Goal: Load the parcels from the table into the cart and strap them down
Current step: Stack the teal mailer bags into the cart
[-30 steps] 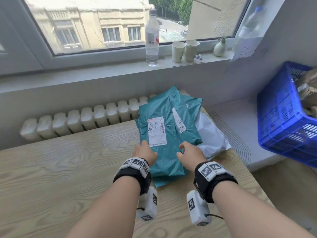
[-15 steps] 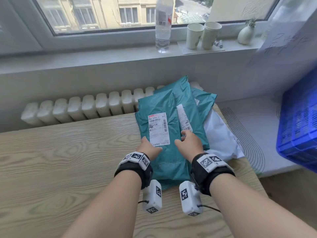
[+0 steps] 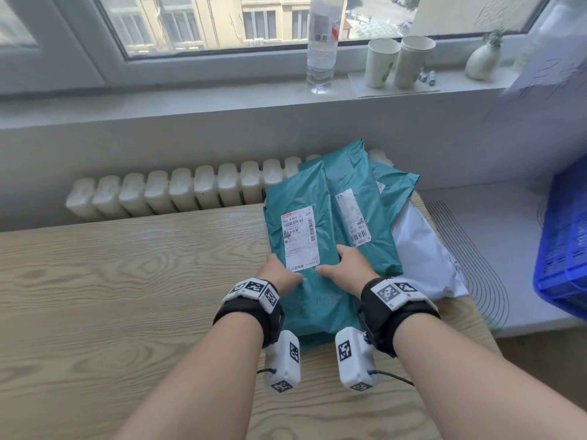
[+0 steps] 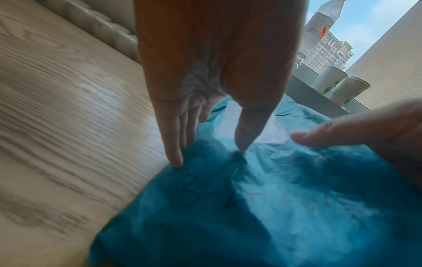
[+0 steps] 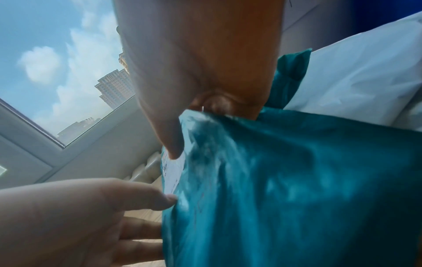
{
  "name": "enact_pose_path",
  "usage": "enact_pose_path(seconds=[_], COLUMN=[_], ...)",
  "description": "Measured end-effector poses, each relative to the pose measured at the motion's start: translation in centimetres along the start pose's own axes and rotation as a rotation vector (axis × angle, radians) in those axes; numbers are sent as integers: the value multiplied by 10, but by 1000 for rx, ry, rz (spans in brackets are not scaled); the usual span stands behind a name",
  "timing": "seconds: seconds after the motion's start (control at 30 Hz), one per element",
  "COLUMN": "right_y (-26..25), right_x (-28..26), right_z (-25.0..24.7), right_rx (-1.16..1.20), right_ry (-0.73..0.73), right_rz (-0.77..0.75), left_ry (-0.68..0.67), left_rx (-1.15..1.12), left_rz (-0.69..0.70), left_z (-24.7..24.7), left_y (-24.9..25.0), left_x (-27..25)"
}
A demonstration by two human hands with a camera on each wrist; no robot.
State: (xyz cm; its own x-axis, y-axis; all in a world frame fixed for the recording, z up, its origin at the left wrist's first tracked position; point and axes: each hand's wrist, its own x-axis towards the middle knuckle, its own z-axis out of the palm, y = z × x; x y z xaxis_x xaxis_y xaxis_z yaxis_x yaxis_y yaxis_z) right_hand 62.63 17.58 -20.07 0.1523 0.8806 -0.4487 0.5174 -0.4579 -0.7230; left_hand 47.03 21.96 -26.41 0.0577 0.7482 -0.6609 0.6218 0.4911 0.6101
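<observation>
Several teal parcels lie stacked at the far right of the wooden table (image 3: 127, 281). The top teal parcel (image 3: 305, 306) carries a white label (image 3: 300, 239). My left hand (image 3: 282, 274) pinches its left edge; the left wrist view shows my left hand (image 4: 210, 155) with the thumb on top and the fingers down the side. My right hand (image 3: 343, 265) grips its right edge, and in the right wrist view my right hand (image 5: 196, 130) has the thumb on the label and the fingers tucked behind the edge. A white parcel (image 3: 425, 258) lies under the teal ones.
A blue plastic crate (image 3: 565, 249) stands at the right edge, past a low grey ledge (image 3: 495, 236). A radiator (image 3: 178, 192) runs behind the table. On the windowsill stand a water bottle (image 3: 322, 46), two paper cups (image 3: 397, 61) and a small vase (image 3: 481, 58).
Both hands have slid forward along the top teal parcel and come closer together, with the thumbs now at the label's lower edge. The blue crate has drifted toward the right edge of view.
</observation>
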Motion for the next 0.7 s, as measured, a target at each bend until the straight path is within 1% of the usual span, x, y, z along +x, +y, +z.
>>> enact_pose_path(seconds=[0.1,0.13,0.33,0.5,0.57,0.7], right_y=[-1,0,-10,-30,-40,-62], right_x=[0,0,-4,-18,-23,-36], right_z=[3,3,6,15,20,35], right_rx=[-8,0,65,145,180,209], right_ry=[-18,-15,-2,-27,-33,-45], right_rz=[26,24,-15,-30,-13,-10], left_ry=[-21,-19,16,53,65,63], left_rx=[-31,-42,-41,-82,-106,-146], left_rz=[-33,-36,-40,-56,-63,-98], left_z=[-3,-7,-24,-42,-50,-69], left_y=[-4,2,5,-7,-12,-23], left_x=[-1,-14,-44,-57,-63,-78])
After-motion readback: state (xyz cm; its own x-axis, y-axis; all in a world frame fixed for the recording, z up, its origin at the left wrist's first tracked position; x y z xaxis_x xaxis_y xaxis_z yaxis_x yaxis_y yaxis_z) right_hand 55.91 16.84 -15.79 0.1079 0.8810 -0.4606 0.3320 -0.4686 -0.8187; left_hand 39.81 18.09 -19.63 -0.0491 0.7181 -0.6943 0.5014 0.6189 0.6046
